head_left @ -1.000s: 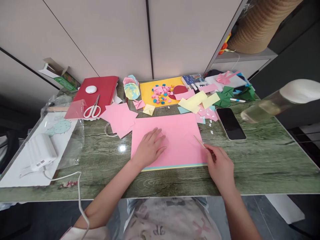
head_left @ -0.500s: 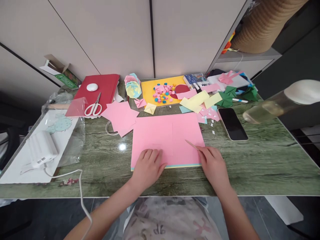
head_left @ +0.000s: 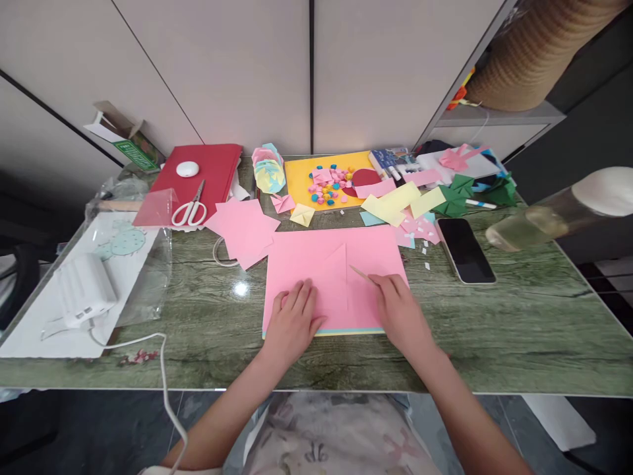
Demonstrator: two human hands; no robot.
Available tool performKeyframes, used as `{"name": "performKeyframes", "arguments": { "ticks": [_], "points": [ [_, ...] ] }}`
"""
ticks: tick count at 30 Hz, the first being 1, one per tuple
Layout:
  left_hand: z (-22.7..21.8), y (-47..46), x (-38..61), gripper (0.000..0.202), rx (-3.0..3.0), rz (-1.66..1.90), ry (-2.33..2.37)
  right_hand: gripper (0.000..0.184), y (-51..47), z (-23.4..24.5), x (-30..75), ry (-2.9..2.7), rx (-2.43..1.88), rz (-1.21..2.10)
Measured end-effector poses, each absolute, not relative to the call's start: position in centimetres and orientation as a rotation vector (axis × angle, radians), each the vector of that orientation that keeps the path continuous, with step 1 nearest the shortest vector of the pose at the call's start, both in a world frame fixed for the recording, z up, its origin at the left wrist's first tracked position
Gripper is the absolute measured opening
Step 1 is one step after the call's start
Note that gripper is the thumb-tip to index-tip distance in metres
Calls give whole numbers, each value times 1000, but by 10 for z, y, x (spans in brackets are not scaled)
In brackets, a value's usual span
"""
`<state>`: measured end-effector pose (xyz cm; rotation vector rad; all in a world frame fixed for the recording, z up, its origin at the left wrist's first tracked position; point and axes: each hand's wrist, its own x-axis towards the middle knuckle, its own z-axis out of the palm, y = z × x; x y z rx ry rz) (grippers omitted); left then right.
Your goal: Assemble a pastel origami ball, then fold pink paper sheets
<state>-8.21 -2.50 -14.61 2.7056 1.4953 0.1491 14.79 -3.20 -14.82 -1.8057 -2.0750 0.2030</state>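
Note:
A pink sheet of paper (head_left: 297, 254) tops a small stack with blue and yellow edges at the front of the table. On it lies a smaller pink piece of paper (head_left: 336, 284), with a slanting upper edge and a straight right edge. My left hand (head_left: 291, 323) rests flat over the left part of the smaller piece, fingers stretched out. Between the closed fingers of my right hand (head_left: 403, 313) is a thin, light-brown pointed stick (head_left: 362, 273). Its tip points left, close to the smaller piece's right edge; whether it touches the paper I cannot tell.
Pink paper squares (head_left: 244, 231), white-handled scissors (head_left: 190, 211) and a red folder (head_left: 202, 171) are at the left. Behind the stack lie folded and cut papers (head_left: 393, 203). A phone (head_left: 465, 251) and a bottle (head_left: 529, 224) are on the right. A white cable (head_left: 165, 382) hangs over the front edge.
My right hand has moved left with the stick, bringing its tip nearer the smaller pink piece. My left hand's fingers have straightened and spread. A slanting edge now shows at the smaller piece's top.

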Motion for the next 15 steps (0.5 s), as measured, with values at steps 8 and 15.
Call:
{"name": "performKeyframes", "arguments": {
  "ticks": [8, 15],
  "points": [
    [-146, -19, -77, 48, 2687, 126, 1535, 45, -7, -152, 98, -2319, -1653, 236],
    [-144, -18, -76, 46, 2659, 128, 1562, 41, 1, -154, 109, -2336, -1683, 198]
  ]
}}
